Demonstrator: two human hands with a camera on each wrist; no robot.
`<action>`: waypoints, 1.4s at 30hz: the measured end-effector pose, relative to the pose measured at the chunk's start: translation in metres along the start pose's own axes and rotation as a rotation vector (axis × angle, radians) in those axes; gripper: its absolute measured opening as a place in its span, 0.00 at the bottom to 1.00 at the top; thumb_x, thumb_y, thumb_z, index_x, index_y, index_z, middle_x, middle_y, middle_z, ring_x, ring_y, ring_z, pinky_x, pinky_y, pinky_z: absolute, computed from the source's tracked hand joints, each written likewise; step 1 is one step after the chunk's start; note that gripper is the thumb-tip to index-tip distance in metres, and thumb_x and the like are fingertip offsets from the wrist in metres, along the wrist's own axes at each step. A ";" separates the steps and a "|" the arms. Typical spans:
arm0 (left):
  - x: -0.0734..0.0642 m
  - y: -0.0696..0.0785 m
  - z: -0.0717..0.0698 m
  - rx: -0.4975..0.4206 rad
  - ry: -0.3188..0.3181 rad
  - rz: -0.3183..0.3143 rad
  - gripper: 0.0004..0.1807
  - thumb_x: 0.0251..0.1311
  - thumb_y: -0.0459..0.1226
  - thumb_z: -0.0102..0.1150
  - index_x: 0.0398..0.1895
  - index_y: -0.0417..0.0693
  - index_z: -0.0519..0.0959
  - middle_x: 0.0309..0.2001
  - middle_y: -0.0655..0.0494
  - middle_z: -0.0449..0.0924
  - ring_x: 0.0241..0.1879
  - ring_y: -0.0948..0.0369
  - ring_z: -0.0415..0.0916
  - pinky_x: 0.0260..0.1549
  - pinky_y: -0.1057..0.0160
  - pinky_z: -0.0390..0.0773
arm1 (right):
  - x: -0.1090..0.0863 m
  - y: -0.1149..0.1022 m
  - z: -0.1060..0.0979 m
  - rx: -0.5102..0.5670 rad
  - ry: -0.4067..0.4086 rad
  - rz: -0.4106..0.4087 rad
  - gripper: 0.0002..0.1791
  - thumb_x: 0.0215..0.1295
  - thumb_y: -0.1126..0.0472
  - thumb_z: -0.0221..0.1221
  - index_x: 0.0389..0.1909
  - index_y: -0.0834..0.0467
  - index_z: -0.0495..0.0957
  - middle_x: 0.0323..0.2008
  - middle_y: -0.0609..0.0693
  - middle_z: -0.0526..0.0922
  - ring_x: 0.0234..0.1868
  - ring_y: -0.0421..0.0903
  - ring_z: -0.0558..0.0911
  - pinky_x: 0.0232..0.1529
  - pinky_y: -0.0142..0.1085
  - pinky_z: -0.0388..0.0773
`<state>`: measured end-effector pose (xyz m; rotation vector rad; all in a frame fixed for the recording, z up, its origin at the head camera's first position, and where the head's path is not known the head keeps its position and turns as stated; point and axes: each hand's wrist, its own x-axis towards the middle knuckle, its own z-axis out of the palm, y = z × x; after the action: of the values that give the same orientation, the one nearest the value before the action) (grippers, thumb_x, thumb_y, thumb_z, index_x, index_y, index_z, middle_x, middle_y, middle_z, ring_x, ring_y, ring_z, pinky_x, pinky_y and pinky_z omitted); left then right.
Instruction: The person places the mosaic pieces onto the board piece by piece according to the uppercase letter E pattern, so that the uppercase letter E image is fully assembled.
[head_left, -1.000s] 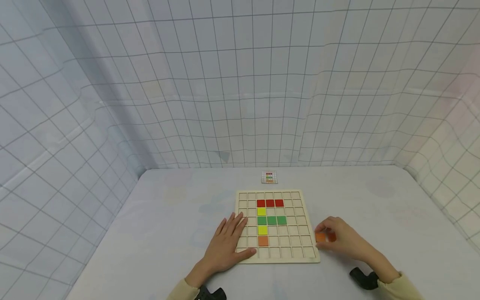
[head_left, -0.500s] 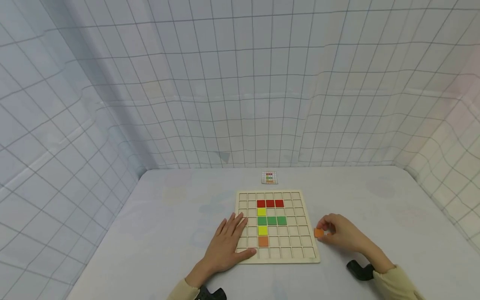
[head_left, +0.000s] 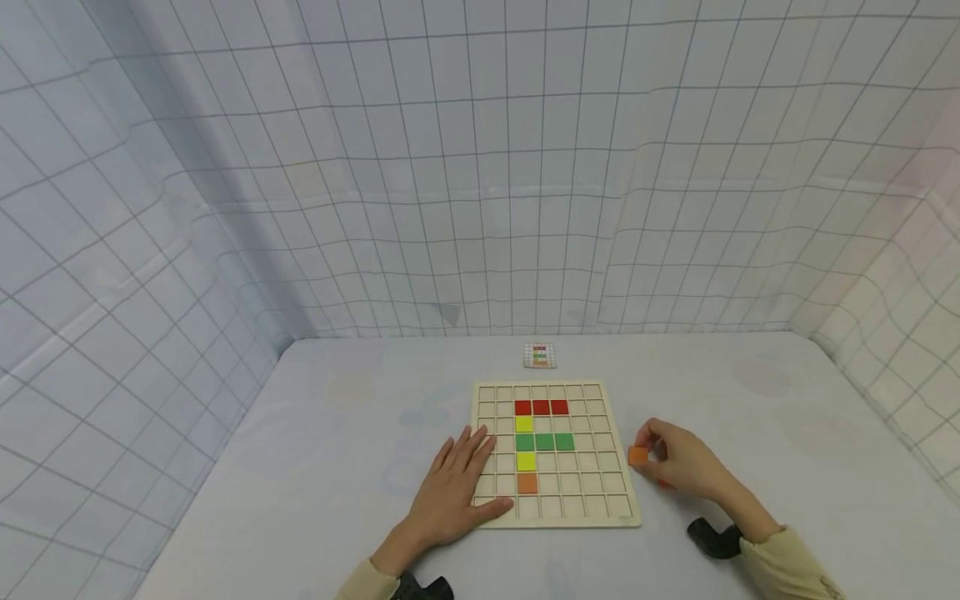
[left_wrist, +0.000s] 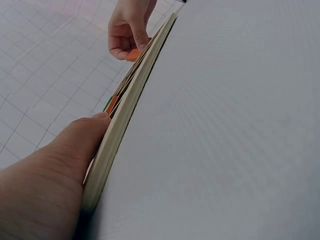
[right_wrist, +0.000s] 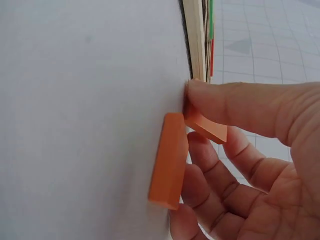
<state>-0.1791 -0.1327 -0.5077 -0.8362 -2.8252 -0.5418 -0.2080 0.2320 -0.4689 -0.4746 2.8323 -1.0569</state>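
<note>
My left hand (head_left: 452,493) lies flat with spread fingers over the left side of a pale grid board (head_left: 581,461). In the left wrist view its thumb (left_wrist: 82,140) rests on the board's near part. Beside the board's right edge, my right hand (head_left: 692,468) pinches an orange square tile (head_left: 637,455) between thumb and fingers. Another orange tile (right_wrist: 169,160) is on the table by the curled lower fingers, mostly hidden in the head view. On the board sit three red tiles (head_left: 541,407), two yellow tiles (head_left: 524,424), three green tiles (head_left: 544,442) and one orange tile (head_left: 527,483).
A small card (head_left: 540,355) printed with a coloured grid pattern lies behind the board. The white table (head_left: 360,400) extends to both sides. A checked white curtain (head_left: 480,208) hangs at the back and sides. Black wrist devices (head_left: 714,538) sit below both hands.
My right hand has drawn the held orange tile slightly away from me along the board's right edge, leaving the other orange tile beneath the hand. The left hand stays put.
</note>
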 end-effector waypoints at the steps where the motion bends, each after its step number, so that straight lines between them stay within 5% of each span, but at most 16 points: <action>1: 0.000 0.000 0.000 0.000 -0.004 -0.002 0.48 0.60 0.67 0.43 0.74 0.46 0.53 0.73 0.49 0.49 0.72 0.52 0.40 0.67 0.48 0.42 | 0.000 0.000 0.001 -0.003 0.011 -0.004 0.12 0.54 0.61 0.69 0.34 0.54 0.74 0.29 0.44 0.74 0.25 0.41 0.70 0.21 0.32 0.68; 7: 0.000 0.000 0.000 -0.004 -0.018 -0.012 0.48 0.60 0.68 0.43 0.74 0.47 0.53 0.74 0.50 0.47 0.73 0.52 0.38 0.67 0.49 0.40 | 0.000 -0.003 0.003 -0.016 0.081 -0.053 0.12 0.56 0.58 0.68 0.32 0.54 0.73 0.25 0.42 0.72 0.24 0.38 0.69 0.22 0.31 0.67; 17: -0.001 0.001 -0.001 -0.012 -0.033 -0.027 0.49 0.59 0.68 0.42 0.75 0.48 0.51 0.74 0.52 0.46 0.73 0.55 0.36 0.68 0.51 0.37 | 0.007 -0.018 0.014 0.092 0.176 -0.137 0.09 0.55 0.68 0.67 0.33 0.57 0.77 0.23 0.42 0.72 0.22 0.36 0.70 0.20 0.30 0.69; 26: -0.001 0.001 0.000 -0.008 -0.043 -0.031 0.49 0.60 0.68 0.41 0.75 0.48 0.51 0.74 0.53 0.45 0.73 0.56 0.35 0.68 0.53 0.35 | 0.012 -0.046 0.035 0.252 -0.010 -0.255 0.07 0.55 0.66 0.68 0.32 0.54 0.79 0.27 0.43 0.76 0.26 0.39 0.75 0.26 0.29 0.74; 33: 0.000 0.001 0.000 0.004 -0.022 -0.025 0.49 0.59 0.69 0.41 0.75 0.47 0.52 0.74 0.51 0.47 0.73 0.54 0.37 0.67 0.50 0.38 | 0.013 -0.064 0.049 0.280 -0.139 -0.266 0.06 0.56 0.65 0.67 0.34 0.54 0.82 0.29 0.41 0.78 0.28 0.37 0.76 0.29 0.30 0.76; 42: 0.000 0.002 -0.001 0.009 -0.001 -0.012 0.48 0.59 0.68 0.43 0.74 0.46 0.54 0.73 0.50 0.49 0.72 0.52 0.39 0.67 0.48 0.41 | 0.018 -0.074 0.058 0.233 -0.153 -0.279 0.04 0.58 0.65 0.66 0.32 0.54 0.82 0.27 0.39 0.78 0.27 0.37 0.76 0.29 0.30 0.76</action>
<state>-0.1782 -0.1316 -0.5067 -0.8192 -2.8332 -0.5304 -0.1954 0.1368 -0.4641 -0.9024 2.5188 -1.3136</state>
